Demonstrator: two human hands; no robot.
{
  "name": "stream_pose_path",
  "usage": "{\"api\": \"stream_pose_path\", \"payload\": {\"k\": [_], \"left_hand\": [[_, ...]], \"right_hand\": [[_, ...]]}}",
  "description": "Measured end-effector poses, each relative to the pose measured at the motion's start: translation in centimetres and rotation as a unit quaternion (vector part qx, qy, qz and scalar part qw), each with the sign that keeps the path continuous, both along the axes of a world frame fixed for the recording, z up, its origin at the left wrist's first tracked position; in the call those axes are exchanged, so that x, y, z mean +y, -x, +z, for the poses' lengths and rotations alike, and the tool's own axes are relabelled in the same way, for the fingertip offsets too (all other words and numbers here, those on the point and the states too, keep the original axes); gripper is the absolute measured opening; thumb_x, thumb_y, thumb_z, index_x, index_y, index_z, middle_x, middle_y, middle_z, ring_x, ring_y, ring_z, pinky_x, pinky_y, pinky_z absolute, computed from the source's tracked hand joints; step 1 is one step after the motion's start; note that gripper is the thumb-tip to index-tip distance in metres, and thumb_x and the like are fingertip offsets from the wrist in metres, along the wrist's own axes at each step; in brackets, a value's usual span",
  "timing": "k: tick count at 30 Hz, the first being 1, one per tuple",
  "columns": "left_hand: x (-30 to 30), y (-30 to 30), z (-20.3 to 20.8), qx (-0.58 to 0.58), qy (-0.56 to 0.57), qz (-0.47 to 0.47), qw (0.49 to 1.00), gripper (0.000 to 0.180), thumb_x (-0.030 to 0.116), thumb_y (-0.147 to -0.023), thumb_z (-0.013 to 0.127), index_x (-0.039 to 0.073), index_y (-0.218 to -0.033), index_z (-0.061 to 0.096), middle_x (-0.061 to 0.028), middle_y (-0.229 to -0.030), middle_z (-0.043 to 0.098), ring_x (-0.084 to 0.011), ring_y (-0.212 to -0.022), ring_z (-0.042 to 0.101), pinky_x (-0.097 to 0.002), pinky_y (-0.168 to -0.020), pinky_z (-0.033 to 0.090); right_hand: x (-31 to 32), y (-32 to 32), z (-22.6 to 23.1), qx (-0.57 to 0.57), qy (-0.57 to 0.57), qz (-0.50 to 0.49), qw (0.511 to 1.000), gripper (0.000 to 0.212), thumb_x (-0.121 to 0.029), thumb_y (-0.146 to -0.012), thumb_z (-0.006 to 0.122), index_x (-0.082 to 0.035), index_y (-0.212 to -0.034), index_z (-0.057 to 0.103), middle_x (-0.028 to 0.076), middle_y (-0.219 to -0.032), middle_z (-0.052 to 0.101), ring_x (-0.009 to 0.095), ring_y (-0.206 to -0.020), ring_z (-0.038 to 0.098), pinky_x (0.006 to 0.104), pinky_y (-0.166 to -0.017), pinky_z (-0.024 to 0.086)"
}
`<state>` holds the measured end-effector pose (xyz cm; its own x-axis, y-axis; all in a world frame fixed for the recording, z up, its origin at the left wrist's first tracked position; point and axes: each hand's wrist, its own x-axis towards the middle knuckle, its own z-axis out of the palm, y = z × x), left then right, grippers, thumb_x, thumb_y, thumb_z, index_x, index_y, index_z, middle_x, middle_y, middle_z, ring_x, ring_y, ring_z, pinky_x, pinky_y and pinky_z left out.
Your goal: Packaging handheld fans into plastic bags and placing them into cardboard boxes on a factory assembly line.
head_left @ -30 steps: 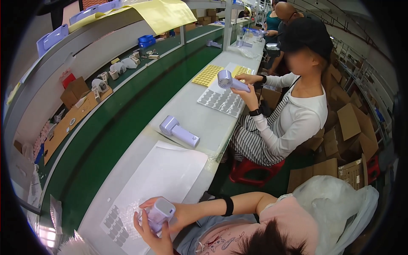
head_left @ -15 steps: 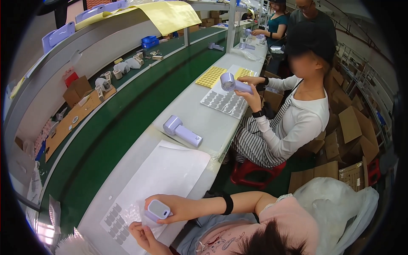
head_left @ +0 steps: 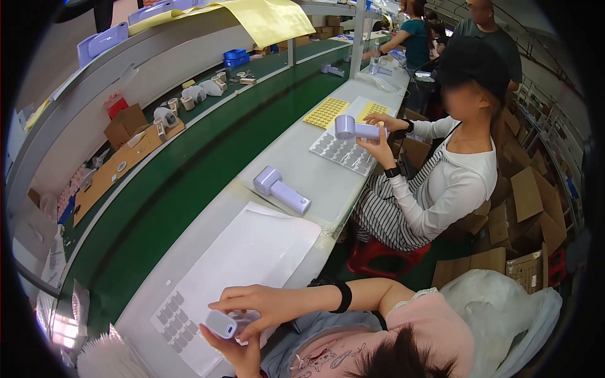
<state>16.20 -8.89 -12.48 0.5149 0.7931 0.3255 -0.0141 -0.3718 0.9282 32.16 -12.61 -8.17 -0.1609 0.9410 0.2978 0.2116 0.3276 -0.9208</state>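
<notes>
Low in the view, both my hands are around a lavender handheld fan (head_left: 222, 324), seen end-on with a grey oval face and a small port. My right hand (head_left: 268, 307), with a black band on its wrist, grips it from above. From below, my left hand (head_left: 242, 354) supports it with fingers along its side. Part of the fan is hidden between my hands. Under them lies a white sheet (head_left: 255, 242) with rows of grey stickers (head_left: 173, 321). A second lavender fan (head_left: 282, 189) lies on the table beyond the sheet.
To the right, a co-worker (head_left: 454, 157) holds another lavender fan (head_left: 356, 129) above a sticker sheet (head_left: 340, 151). A green conveyor (head_left: 189, 195) runs along the left. Cardboard boxes (head_left: 535, 201) and a clear plastic bag (head_left: 504, 315) stand at the right.
The fan has moved slightly left and down and been turned. My left fingers, which pinched clear film beside it, now hold the fan. The co-worker's fan has turned.
</notes>
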Motion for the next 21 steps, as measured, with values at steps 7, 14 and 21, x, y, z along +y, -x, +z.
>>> {"api": "stream_pose_path", "payload": {"k": [7,14,21], "left_hand": [[0.3,-0.6,2.3,-0.085,0.001,0.125,0.989,0.099,0.038,-0.069,0.073,0.016,-0.139,0.007,-0.0204,-0.124,0.039,-0.0332,-0.109,0.046,-0.0430,-0.090,0.040],[1.1,0.2,-0.8,-0.108,-0.113,0.099,0.983,0.080,0.005,-0.070,0.071,0.010,-0.131,0.019,-0.0216,-0.120,0.041,-0.0282,-0.107,0.046,-0.0382,-0.086,0.043],[2.0,0.9,-0.7,0.053,-0.146,0.013,0.988,0.090,0.002,-0.067,0.075,0.006,-0.133,0.014,-0.0241,-0.120,0.039,-0.0293,-0.107,0.046,-0.0394,-0.088,0.043]], "right_hand": [[-0.3,1.2,-2.8,0.066,-0.111,-0.128,0.983,0.043,-0.017,-0.076,0.066,-0.001,-0.113,0.052,0.009,-0.103,0.050,0.020,-0.094,0.052,0.0289,-0.079,0.043],[-0.4,0.4,-3.4,0.097,-0.021,-0.124,0.987,0.012,-0.012,-0.077,0.063,-0.003,-0.084,0.060,0.004,-0.086,0.052,0.014,-0.079,0.050,0.0265,-0.066,0.040],[-0.3,2.1,-1.9,0.198,-0.044,-0.175,0.964,0.008,-0.009,-0.077,0.062,-0.002,-0.078,0.058,0.003,-0.082,0.051,0.012,-0.076,0.048,0.0234,-0.066,0.038]]}}
